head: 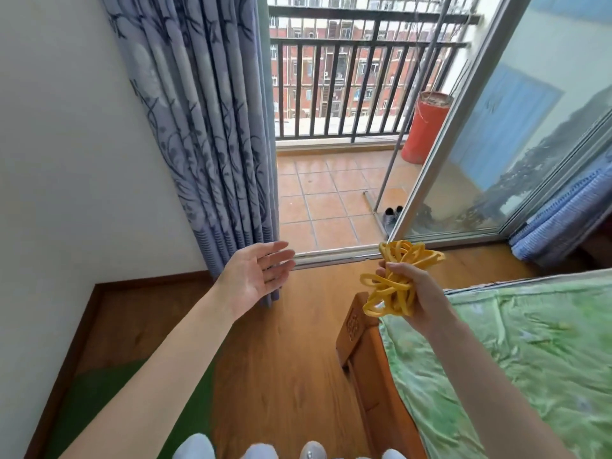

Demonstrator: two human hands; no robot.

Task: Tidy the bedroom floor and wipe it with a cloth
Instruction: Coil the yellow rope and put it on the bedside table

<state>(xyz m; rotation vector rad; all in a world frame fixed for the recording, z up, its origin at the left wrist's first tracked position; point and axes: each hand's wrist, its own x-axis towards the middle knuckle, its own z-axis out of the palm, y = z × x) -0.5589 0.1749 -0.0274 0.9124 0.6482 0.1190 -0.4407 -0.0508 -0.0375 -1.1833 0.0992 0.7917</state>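
Bunching in loose loops, a tangle of yellow cord (395, 279) sits clenched in the right hand (419, 293), raised at about four o'clock from frame centre, over the wooden bed corner (359, 329). At nine o'clock from it, well apart, the left hand (256, 276) is spread wide, palm up, holding nothing, just before the blue curtain (205, 127). Green bedding (530, 359) lies at five o'clock, the wood floor (291, 359) below, and the balcony railing (347, 77) at twelve o'clock.
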